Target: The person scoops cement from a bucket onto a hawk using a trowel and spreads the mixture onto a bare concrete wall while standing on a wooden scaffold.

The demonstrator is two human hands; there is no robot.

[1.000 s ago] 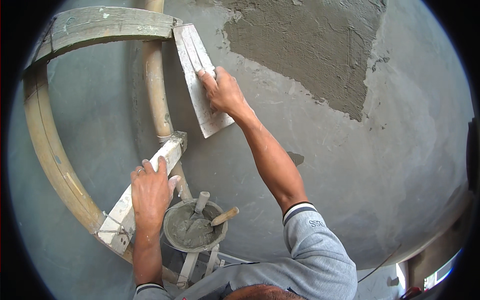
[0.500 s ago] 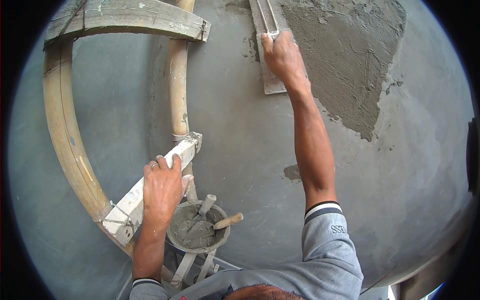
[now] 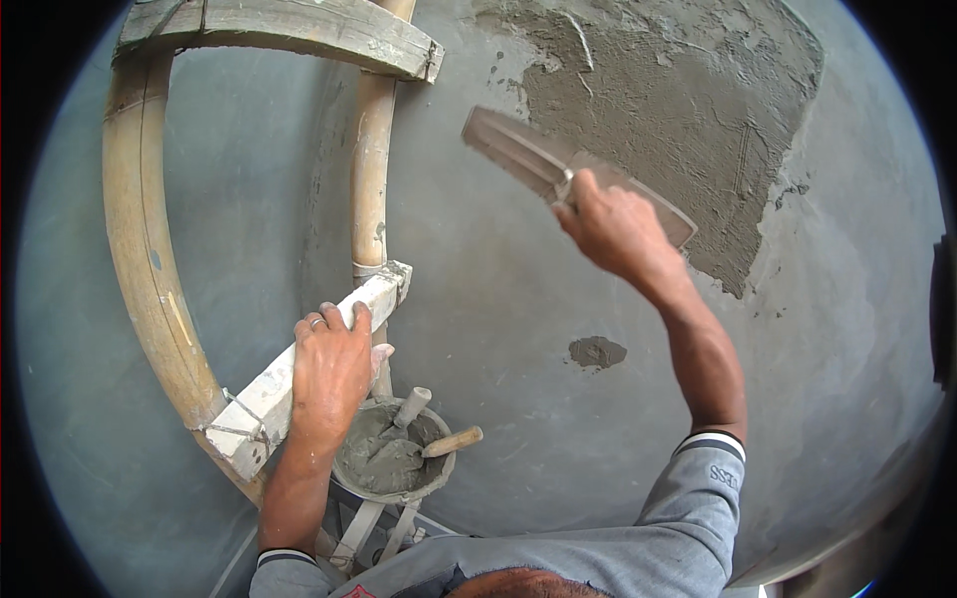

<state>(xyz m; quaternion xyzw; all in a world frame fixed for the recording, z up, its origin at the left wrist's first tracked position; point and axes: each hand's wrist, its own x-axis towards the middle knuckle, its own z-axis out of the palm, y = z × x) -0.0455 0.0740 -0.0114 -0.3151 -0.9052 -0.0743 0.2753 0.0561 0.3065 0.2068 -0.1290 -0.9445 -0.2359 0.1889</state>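
My right hand (image 3: 618,224) is closed round the handle of a long flat plastering trowel (image 3: 513,149). The trowel is slanted, its upper-left end over grey wall and its lower-right end by the edge of a rough patch of wet mortar (image 3: 688,120). My left hand (image 3: 334,364) is wrapped over a pale wooden crossbar (image 3: 264,404) of a bamboo ladder, its thumb on the right side of the bar. Under that hand stands a bucket (image 3: 439,483) of grey mortar, with two wooden-handled tools (image 3: 457,442) stuck in it.
The ladder's bamboo poles (image 3: 369,179) rise along the left, joined at the top by a second wooden rung (image 3: 299,28). Smooth grey wall (image 3: 478,299) surrounds the mortar patch. A small dark mortar smear (image 3: 598,351) lies below it.
My right hand has come down and to the right with the trowel, which has turned from nearly upright to a slant. More of the patch's upper-left part shows. My left hand stays on the crossbar.
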